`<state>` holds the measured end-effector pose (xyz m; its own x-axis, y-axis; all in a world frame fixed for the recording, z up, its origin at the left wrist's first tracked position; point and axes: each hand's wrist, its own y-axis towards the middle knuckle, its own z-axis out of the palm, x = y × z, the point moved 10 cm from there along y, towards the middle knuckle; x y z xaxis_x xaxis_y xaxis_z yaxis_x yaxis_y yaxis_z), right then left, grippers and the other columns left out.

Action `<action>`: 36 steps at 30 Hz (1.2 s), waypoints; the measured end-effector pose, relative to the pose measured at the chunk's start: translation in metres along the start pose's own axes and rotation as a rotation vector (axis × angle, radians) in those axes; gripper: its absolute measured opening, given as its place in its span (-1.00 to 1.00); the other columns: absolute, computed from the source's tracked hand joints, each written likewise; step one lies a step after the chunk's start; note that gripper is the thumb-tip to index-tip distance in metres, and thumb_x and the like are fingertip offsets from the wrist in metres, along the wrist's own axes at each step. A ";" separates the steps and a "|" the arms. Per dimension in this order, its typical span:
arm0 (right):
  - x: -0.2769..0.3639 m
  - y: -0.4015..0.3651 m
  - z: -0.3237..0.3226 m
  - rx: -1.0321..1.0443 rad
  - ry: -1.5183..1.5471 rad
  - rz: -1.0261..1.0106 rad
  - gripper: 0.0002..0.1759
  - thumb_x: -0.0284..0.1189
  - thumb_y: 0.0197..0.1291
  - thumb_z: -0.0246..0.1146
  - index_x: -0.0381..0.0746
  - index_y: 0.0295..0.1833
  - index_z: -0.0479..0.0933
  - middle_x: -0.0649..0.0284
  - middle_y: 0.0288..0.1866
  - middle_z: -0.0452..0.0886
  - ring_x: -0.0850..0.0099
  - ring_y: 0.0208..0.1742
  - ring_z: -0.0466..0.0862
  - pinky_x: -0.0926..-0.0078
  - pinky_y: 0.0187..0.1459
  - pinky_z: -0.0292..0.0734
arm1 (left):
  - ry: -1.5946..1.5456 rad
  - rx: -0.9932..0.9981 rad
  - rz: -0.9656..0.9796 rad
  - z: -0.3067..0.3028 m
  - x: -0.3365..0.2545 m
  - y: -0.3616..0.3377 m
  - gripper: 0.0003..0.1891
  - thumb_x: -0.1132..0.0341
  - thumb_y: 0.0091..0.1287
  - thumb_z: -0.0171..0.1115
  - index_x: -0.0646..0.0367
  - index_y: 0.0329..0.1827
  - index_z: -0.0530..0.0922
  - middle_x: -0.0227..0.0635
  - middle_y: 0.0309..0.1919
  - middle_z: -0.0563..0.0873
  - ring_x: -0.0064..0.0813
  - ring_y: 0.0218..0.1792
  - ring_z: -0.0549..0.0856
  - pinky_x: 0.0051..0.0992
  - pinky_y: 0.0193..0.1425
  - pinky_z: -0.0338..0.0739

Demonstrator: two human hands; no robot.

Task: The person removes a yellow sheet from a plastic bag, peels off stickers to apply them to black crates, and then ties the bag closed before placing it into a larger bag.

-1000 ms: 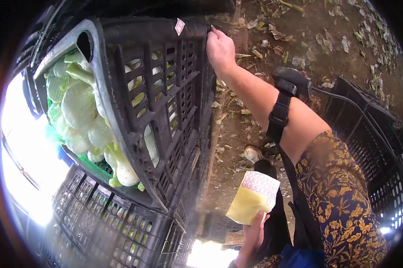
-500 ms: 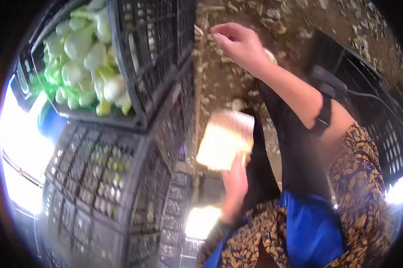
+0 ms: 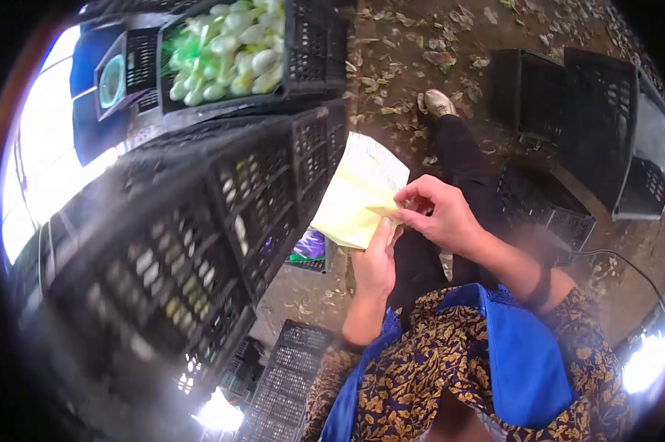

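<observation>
A yellowish notepad [image 3: 358, 193] with handwriting-like marks along its upper part lies tilted in front of my lap. My left hand [image 3: 375, 269] grips its lower edge, thumb on top and fingers underneath. From the right, my right hand [image 3: 447, 217] pinches a sheet at the pad's right edge between thumb and forefinger. Both hands' fingertips are close together there. Beneath the pad are my dark trousers [image 3: 415, 276] and patterned top with a blue apron [image 3: 520, 361].
Stacked black crates [image 3: 255, 199] rise close on the left. Pale onion-like bulbs [image 3: 233, 51] fill an upper crate. More black crates [image 3: 597, 125] stand at right, near a cable [image 3: 627, 265]. Peelings litter the floor [image 3: 399, 55]; a shoe [image 3: 439, 103] rests there.
My right hand has come down and back from above the floor to the notepad's edge and now pinches it. The view has shifted, showing more crates at right.
</observation>
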<state>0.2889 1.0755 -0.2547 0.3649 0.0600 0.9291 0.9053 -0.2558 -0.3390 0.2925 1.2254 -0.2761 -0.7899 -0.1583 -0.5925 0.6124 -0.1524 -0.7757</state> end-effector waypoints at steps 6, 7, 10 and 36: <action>0.017 -0.068 0.051 0.085 0.282 0.228 -0.84 -0.50 0.11 0.35 -0.34 -0.22 0.59 0.37 -0.38 0.63 0.70 -0.38 0.56 0.71 -0.32 0.52 | 0.024 0.105 0.030 -0.055 -0.010 -0.065 -0.64 0.48 0.33 0.13 0.22 0.19 0.39 -0.31 0.04 0.57 -0.50 0.00 0.59 -0.49 -0.01 0.55; 0.021 -0.076 0.061 0.122 0.354 0.228 -0.85 -0.50 0.16 0.31 -0.37 -0.19 0.60 0.34 -0.37 0.65 0.70 -0.36 0.57 0.72 -0.30 0.53 | -0.012 0.097 0.011 -0.062 -0.012 -0.073 -0.64 0.47 0.33 0.14 0.21 0.19 0.39 -0.31 0.04 0.57 -0.49 0.00 0.59 -0.49 -0.01 0.55; 0.019 -0.093 0.083 0.182 0.294 0.242 -0.84 -0.49 0.19 0.27 -0.37 -0.19 0.62 0.34 -0.39 0.65 0.68 -0.38 0.57 0.70 -0.31 0.53 | -0.136 0.079 -0.031 -0.081 -0.014 -0.098 -0.65 0.46 0.33 0.13 0.21 0.18 0.39 -0.30 0.04 0.57 -0.45 -0.02 0.61 -0.47 -0.02 0.56; 0.435 0.007 0.029 -0.441 0.196 -1.016 -0.91 -0.63 0.11 0.28 -0.32 -0.24 0.59 0.27 -0.27 0.66 0.60 -0.29 0.66 0.68 -0.25 0.60 | 0.132 -0.200 0.282 -0.165 -0.045 -0.178 -0.73 0.43 0.26 0.22 0.27 0.01 0.51 -0.38 -0.19 0.64 -0.60 -0.24 0.59 -0.58 -0.17 0.50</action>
<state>0.4604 1.1281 0.1427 -0.5738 0.2919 0.7652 0.5934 -0.4959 0.6341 0.2138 1.4205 -0.1467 -0.5966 -0.0377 -0.8016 0.7982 0.0750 -0.5977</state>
